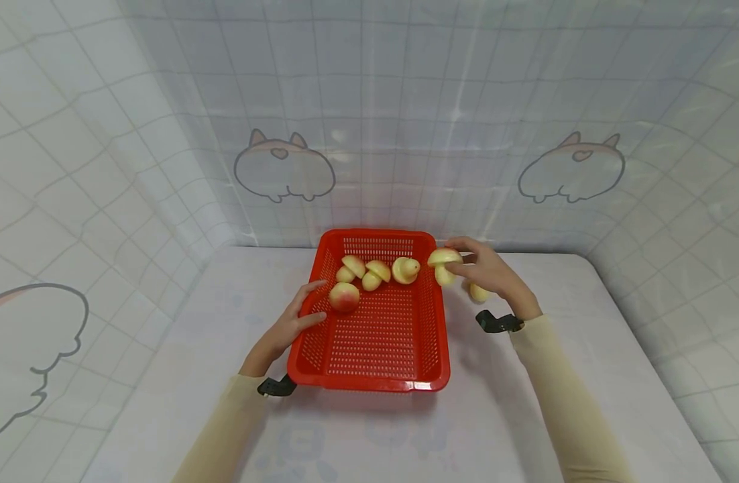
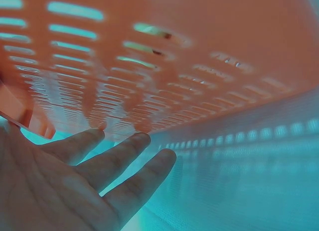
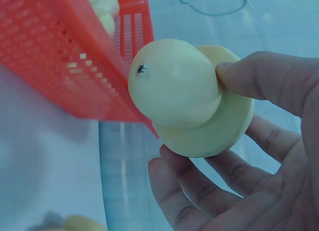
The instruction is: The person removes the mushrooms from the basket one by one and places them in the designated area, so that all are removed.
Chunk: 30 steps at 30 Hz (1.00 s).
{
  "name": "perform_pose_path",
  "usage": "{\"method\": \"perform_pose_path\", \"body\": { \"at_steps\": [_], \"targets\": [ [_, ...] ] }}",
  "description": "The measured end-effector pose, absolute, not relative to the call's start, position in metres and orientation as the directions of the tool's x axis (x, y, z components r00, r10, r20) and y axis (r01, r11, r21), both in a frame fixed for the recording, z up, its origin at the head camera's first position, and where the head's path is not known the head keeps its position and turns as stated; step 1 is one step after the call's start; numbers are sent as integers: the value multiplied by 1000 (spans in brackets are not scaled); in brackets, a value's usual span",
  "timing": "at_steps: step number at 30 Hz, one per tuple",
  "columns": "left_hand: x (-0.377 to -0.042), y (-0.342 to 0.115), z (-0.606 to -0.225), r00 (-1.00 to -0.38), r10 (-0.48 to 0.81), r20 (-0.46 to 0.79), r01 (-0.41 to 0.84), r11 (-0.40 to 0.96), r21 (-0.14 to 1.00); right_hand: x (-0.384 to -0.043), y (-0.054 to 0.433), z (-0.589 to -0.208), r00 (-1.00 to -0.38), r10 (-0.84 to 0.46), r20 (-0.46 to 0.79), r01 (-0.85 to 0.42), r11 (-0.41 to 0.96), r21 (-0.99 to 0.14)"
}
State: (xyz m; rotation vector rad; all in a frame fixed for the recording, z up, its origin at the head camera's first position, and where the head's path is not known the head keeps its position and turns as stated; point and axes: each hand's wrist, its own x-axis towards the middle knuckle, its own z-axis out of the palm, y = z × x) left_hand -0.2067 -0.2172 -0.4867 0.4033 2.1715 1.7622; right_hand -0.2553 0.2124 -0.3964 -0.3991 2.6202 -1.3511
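Note:
My right hand pinches a toy mushroom by its cap, thumb on the underside and fingers on the other side. The mushroom is pale yellow with a reddish cap top, held at the right rim of a red plastic basket. In the right wrist view, the rounded stem end of the mushroom faces the camera. My left hand holds the basket's left side, thumb and index finger over the rim, other fingers stretched along the outside. Several similar mushrooms lie inside toward the back.
Another yellow piece lies on the table, partly hidden beneath my right hand. A round red-and-yellow piece sits in the basket near my left hand. The white table meets a tile-patterned back wall.

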Motion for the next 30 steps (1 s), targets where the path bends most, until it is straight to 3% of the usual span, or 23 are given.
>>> {"method": "perform_pose_path", "body": {
  "at_steps": [30],
  "targets": [
    [-207, -217, -483, -907, 415, -78, 1, 188, 982, -240, 291, -404, -980, -192, -50, -83, 630, -772]
  ]
}}
